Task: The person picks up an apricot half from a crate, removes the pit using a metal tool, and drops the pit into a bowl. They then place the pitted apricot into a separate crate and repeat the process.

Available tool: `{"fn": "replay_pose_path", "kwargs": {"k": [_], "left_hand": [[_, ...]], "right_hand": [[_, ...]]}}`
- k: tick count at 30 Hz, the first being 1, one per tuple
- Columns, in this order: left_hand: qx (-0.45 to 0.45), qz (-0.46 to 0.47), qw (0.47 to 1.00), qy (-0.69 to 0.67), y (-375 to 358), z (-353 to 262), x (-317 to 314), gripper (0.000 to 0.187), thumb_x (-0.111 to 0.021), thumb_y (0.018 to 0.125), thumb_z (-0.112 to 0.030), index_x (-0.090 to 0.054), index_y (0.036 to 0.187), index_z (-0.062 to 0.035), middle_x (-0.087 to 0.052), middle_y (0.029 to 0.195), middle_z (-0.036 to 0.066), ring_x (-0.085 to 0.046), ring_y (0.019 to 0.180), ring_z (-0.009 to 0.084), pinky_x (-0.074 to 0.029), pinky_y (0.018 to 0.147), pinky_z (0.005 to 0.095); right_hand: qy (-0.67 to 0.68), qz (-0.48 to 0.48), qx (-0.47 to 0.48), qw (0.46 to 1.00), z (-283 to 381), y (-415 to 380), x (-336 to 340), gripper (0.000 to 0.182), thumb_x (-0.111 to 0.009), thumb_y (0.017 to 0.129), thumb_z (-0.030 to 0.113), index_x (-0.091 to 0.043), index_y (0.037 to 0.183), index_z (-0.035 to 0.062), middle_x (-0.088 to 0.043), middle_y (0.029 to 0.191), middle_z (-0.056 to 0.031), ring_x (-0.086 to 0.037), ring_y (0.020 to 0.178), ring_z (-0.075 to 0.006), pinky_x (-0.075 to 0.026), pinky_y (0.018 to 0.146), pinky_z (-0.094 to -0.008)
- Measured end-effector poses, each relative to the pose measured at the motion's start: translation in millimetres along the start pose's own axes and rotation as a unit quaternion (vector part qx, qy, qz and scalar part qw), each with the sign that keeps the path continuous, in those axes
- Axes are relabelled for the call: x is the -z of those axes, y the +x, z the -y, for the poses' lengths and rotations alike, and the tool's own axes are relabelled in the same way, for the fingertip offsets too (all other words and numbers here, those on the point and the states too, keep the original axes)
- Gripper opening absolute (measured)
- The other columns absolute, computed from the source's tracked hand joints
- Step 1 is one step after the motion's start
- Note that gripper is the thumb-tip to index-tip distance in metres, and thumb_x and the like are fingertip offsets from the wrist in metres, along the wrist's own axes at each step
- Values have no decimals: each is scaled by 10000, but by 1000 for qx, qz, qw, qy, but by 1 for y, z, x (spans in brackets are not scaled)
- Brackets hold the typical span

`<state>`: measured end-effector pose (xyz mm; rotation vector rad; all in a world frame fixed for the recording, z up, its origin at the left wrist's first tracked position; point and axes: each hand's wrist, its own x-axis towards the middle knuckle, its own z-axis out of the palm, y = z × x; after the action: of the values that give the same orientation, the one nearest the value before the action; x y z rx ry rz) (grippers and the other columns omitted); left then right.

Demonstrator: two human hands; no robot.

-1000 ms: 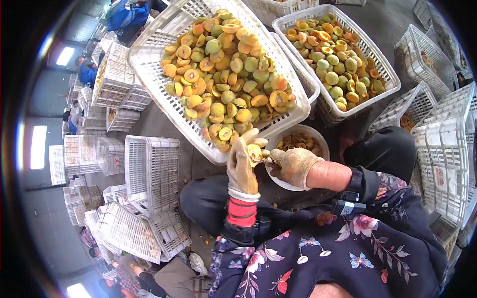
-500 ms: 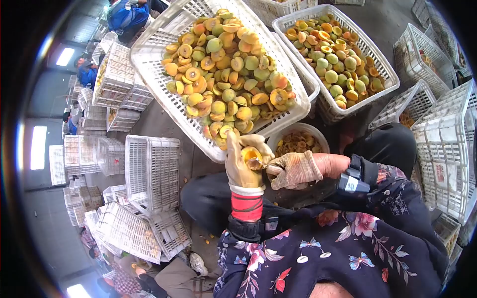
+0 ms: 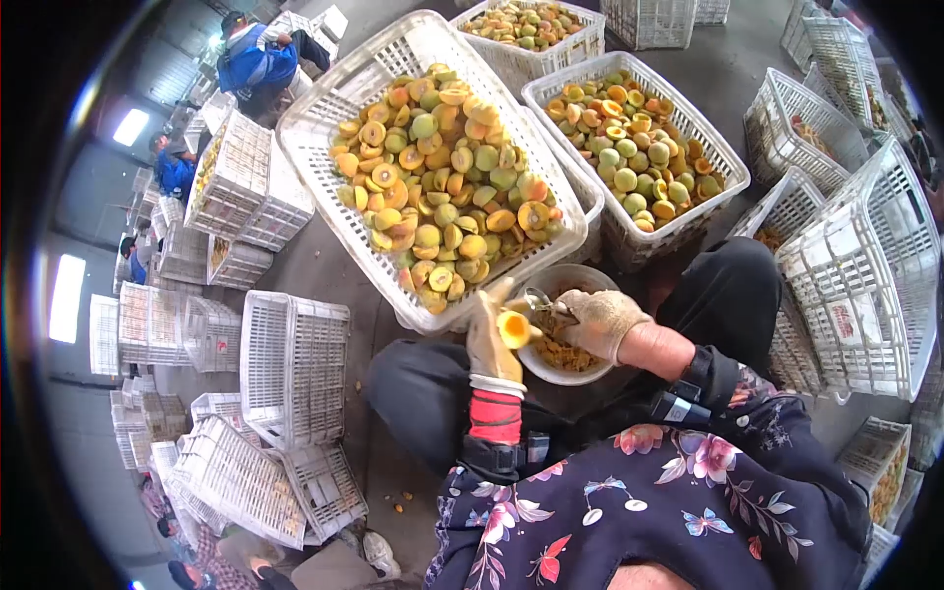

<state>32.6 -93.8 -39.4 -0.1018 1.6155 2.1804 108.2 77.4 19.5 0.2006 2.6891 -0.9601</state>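
1. A gloved left hand (image 3: 492, 339) is closed around a halved apricot (image 3: 513, 327), cut face up and bright orange-yellow, held just above the person's lap at the near rim of a white bowl (image 3: 590, 280).
2. The gloved right hand (image 3: 602, 320) is clenched on a small metal tool (image 3: 538, 303), its tip just beside the fruit half, above the bowl.
3. The bowl holds brownish pits and scraps and sits between the person's knees, tucked under the near corner of a large white crate (image 3: 324, 187).
4. That crate, tilted toward the worker, is heaped with halved apricots (image 3: 442, 177), some showing orange flesh, others green-yellow skin.
5. A second crate (image 3: 723, 192) of mixed fruit stands just beside it to the right; a third (image 3: 531, 25) lies beyond, at the far edge of the scene.
6. Stacks of empty crates (image 3: 290, 364) crowd the floor on the left, and more (image 3: 855, 285) hem in the right knee.
7. Other workers, one in a blue jacket (image 3: 251, 64), sit among baskets in the far left corner.
8. A red cuff (image 3: 495, 418) shows below the left glove.
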Motion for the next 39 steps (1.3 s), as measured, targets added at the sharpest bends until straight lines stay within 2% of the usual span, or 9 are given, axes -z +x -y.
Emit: {"fn": "replay_pose_path", "kwargs": {"k": [2, 6, 12, 14, 17, 20, 29, 34, 39], "left_hand": [[-86, 43, 985, 147, -4, 7, -11, 604, -321, 1062, -473, -547, 1336, 16, -619, 1210, 71, -562, 994, 127, -488, 836, 254], [-20, 126, 992, -1, -7, 2, -29, 613, -333, 1052, -490, -531, 1343, 12, -584, 1300, 108, -612, 991, 170, -509, 853, 299], [84, 82, 992, -35, 8, 3, -5, 562, -385, 1031, -507, -533, 1338, -60, -641, 1206, 155, -686, 847, 229, -540, 749, 328], [84, 74, 993, -41, 13, 0, -4, 528, -386, 1041, -468, -539, 1331, -54, -648, 1190, 155, -685, 851, 227, -539, 746, 320], [68, 58, 995, -38, 16, -8, -6, 465, -397, 1059, -371, -565, 1274, 5, -676, 1148, 141, -699, 860, 210, -535, 787, 302], [52, 58, 996, -40, 24, 3, 6, 459, -405, 1060, -343, -576, 1253, 37, -676, 1143, 128, -688, 913, 193, -532, 841, 301], [41, 47, 996, -58, 33, 8, 23, 498, -362, 1062, -384, -521, 1327, 6, -635, 1190, 194, -677, 939, 260, -542, 803, 360], [22, 40, 996, -75, 33, 10, 26, 503, -379, 1054, -398, -521, 1334, -5, -636, 1191, 188, -680, 912, 255, -537, 795, 356], [17, -11, 996, -89, 28, -7, 25, 498, -391, 1044, -442, -534, 1354, -80, -619, 1248, 135, -675, 865, 245, -523, 778, 337]], "right_hand": [[152, -40, 15, 988, 1, 8, -19, 372, -669, 821, 307, -644, 1157, 151, -709, 1002, -143, -666, 950, -349, -510, 858, -418], [99, 35, -29, 994, 1, 24, 5, 316, -671, 795, 270, -685, 1090, 157, -709, 1011, -121, -673, 936, -289, -512, 858, -386], [19, -319, -166, 933, -40, 76, 102, 345, -664, 823, 353, -665, 1081, 125, -706, 966, -141, -677, 902, -338, -529, 810, -424], [22, -310, -80, 947, -45, 104, 93, 342, -649, 837, 346, -664, 1078, 104, -704, 977, -167, -677, 926, -352, -528, 812, -437], [-153, -112, -111, 976, -19, 141, 66, 274, -583, 874, 228, -672, 1079, 69, -698, 982, -212, -681, 949, -365, -532, 814, -437], [-215, -186, -54, 957, -31, 185, 13, 235, -556, 905, 221, -657, 1076, 96, -692, 1064, -142, -669, 996, -327, -532, 822, -437], [-306, -78, -26, 948, -18, 195, 16, 243, -559, 917, 251, -646, 1097, 113, -685, 1077, -151, -663, 1013, -333, -523, 853, -436], [-196, -150, -18, 969, -13, 186, 21, 317, -638, 832, 248, -680, 1094, 73, -700, 1052, -174, -659, 1019, -344, -512, 885, -413], [-118, -40, -138, 983, -20, 180, 27, 436, -681, 790, 298, -652, 1161, 71, -689, 1059, -185, -660, 994, -341, -521, 852, -417]]}}
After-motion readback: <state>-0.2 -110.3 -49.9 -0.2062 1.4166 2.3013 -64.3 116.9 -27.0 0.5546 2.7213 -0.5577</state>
